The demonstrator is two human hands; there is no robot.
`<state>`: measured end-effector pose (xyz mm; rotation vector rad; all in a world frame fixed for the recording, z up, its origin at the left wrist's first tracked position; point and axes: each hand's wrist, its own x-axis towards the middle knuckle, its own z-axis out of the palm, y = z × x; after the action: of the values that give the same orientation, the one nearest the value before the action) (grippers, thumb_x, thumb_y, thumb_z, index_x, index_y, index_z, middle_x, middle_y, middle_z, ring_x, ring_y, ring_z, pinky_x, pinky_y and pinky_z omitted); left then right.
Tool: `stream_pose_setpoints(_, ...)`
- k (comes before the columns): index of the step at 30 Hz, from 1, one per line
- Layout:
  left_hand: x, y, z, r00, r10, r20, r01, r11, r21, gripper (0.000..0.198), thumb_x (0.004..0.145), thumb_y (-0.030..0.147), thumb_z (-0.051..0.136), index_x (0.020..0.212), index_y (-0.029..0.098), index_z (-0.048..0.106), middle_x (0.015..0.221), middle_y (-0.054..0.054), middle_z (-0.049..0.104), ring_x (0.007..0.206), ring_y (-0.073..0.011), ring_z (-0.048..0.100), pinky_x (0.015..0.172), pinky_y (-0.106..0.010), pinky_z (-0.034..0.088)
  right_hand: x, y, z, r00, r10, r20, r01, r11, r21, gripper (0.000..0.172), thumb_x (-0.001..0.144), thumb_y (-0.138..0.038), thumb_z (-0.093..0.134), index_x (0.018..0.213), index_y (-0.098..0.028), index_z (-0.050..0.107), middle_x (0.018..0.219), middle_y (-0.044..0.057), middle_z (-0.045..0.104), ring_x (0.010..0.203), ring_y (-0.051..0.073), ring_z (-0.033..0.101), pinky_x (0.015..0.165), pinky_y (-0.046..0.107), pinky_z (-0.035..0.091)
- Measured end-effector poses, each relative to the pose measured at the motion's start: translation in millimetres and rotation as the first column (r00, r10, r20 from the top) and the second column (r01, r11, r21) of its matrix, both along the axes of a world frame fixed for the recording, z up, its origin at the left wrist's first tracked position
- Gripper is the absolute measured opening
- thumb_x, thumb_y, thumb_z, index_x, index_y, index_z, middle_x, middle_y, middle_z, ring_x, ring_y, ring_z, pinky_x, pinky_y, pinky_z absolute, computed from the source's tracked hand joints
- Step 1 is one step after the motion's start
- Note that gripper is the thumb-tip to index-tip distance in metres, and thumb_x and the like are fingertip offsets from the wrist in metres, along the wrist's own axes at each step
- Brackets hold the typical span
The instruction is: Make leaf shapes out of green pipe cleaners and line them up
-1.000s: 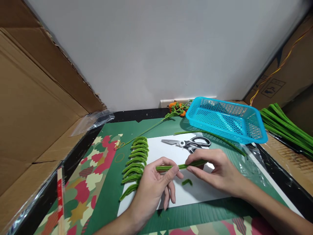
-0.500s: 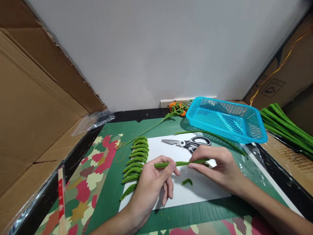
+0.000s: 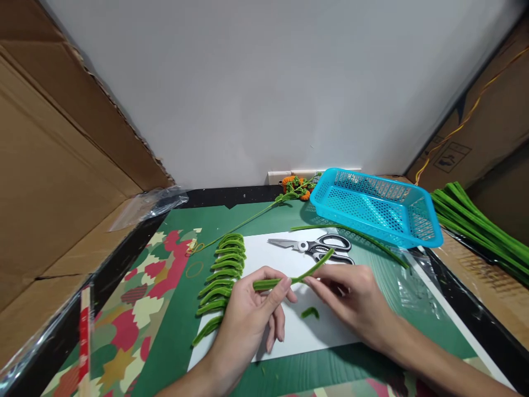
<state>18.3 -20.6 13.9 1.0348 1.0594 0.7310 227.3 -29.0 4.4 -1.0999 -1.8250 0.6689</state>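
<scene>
A fuzzy green pipe cleaner (image 3: 318, 263) is pinched between my two hands over the white sheet (image 3: 264, 248). My left hand (image 3: 258, 311) grips its left part between thumb and forefinger. Close beside it, my right hand (image 3: 351, 298) pinches the piece near its middle, where one end bends upward to the right. Below them lies a short bent green pipe cleaner scrap (image 3: 309, 312). Scissors (image 3: 303, 246) with black and grey handles rest on the sheet behind my hands. Left of my left hand, several folded green pipe cleaner pieces (image 3: 221, 274) lie in a column.
At the back right stands a blue plastic basket (image 3: 436, 237). A long green pipe cleaner (image 3: 367, 237) lies before it. Orange flowers on a green stem (image 3: 291, 190) lie at the back. A bundle of green pipe cleaners (image 3: 483, 226) is at the far right, cardboard (image 3: 61, 138) at the left.
The pipe cleaner's right end, lying straight before, now bends upward. My right hand has moved closer to my left and lower. The view has shifted slightly.
</scene>
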Motion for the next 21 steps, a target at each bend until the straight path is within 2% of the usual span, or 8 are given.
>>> stream_pose_setpoints(3, 1, -1, 2.9, 0.999, -0.013, -0.036, 0.013, 1.0, 0.022, 0.049, 0.086, 0.065, 0.077, 0.087, 0.018, 0.065, 0.04, 0.002, 0.062, 0.025, -0.0069, 0.042, 0.028, -0.012, 0.028, -3, -7, -0.6, 0.978, 0.107, 0.181, -0.13, 0.984, 0.123, 0.025, 0.105, -0.014, 0.05, 0.094, -0.014, 0.073, 0.064, -0.001, 0.059, 0.055, 0.013, 0.047, 0.056, 0.028, 0.033)
stream_pose_setpoints(6, 1, -4, 4.3, 0.997, -0.022, -0.072, 0.026, 0.998, 0.06, 0.047, 0.086, 0.062, 0.079, 0.084, 0.017, 0.066, 0.039, 0.004, 0.058, 0.026, -0.0059, 0.04, 0.029, -0.012, 0.029, -4, -9, 2.0, 0.947, 0.196, 0.255, -0.229, 0.968, 0.104, 0.022, 0.101, -0.011, 0.048, 0.093, -0.014, 0.068, 0.064, -0.002, 0.054, 0.053, 0.013, 0.044, 0.054, 0.028, 0.031)
stream_pose_setpoints(11, -2, -5, 1.9, 0.994, -0.086, -0.073, 0.09, 0.995, 0.053, 0.047, 0.092, 0.062, 0.072, 0.084, 0.017, 0.068, 0.04, 0.005, 0.056, 0.028, -0.0045, 0.037, 0.031, -0.012, 0.029, 3, -7, 9.2, 0.923, 0.263, 0.28, -0.301, 0.948, 0.102, 0.021, 0.099, -0.012, 0.047, 0.089, -0.017, 0.065, 0.063, -0.003, 0.054, 0.052, 0.013, 0.041, 0.055, 0.029, 0.032)
stream_pose_setpoints(13, -3, -4, 1.1, 0.993, -0.099, -0.062, 0.101, 0.995, 0.023, 0.047, 0.093, 0.063, 0.071, 0.085, 0.017, 0.067, 0.04, 0.004, 0.056, 0.027, -0.004, 0.036, 0.031, -0.011, 0.026, 8, -4, 9.4, 0.899, 0.235, 0.369, -0.316, 0.932, 0.176, 0.025, 0.101, -0.012, 0.046, 0.084, -0.017, 0.063, 0.065, -0.001, 0.057, 0.053, 0.014, 0.042, 0.056, 0.031, 0.03)
stream_pose_setpoints(16, -3, -1, 1.2, 0.995, -0.091, -0.048, 0.09, 0.996, -0.018, 0.047, 0.093, 0.064, 0.07, 0.087, 0.017, 0.067, 0.039, 0.005, 0.056, 0.025, -0.0047, 0.035, 0.028, -0.012, 0.023, 13, 1, 5.5, 0.878, 0.087, 0.47, -0.275, 0.896, 0.349, 0.029, 0.104, -0.009, 0.047, 0.08, -0.017, 0.063, 0.062, -0.001, 0.056, 0.051, 0.014, 0.039, 0.055, 0.034, 0.025)
stream_pose_setpoints(18, -2, 0, 2.3, 0.995, -0.089, -0.046, 0.087, 0.996, -0.032, 0.047, 0.092, 0.064, 0.07, 0.088, 0.017, 0.066, 0.039, 0.004, 0.057, 0.025, -0.0051, 0.035, 0.028, -0.012, 0.023, 13, 3, 2.1, 0.884, 0.006, 0.467, -0.241, 0.862, 0.446, 0.029, 0.104, -0.008, 0.05, 0.08, -0.016, 0.064, 0.059, -0.002, 0.054, 0.05, 0.014, 0.037, 0.055, 0.034, 0.023)
stream_pose_setpoints(21, 0, -2, 4.4, 0.994, -0.104, -0.037, 0.103, 0.994, -0.021, 0.047, 0.091, 0.063, 0.073, 0.088, 0.017, 0.065, 0.04, 0.004, 0.058, 0.027, -0.0049, 0.037, 0.029, -0.011, 0.026, 11, 2, -0.8, 0.908, -0.025, 0.418, -0.21, 0.836, 0.506, 0.029, 0.102, -0.008, 0.057, 0.075, -0.017, 0.062, 0.058, -0.003, 0.053, 0.051, 0.013, 0.037, 0.056, 0.034, 0.023)
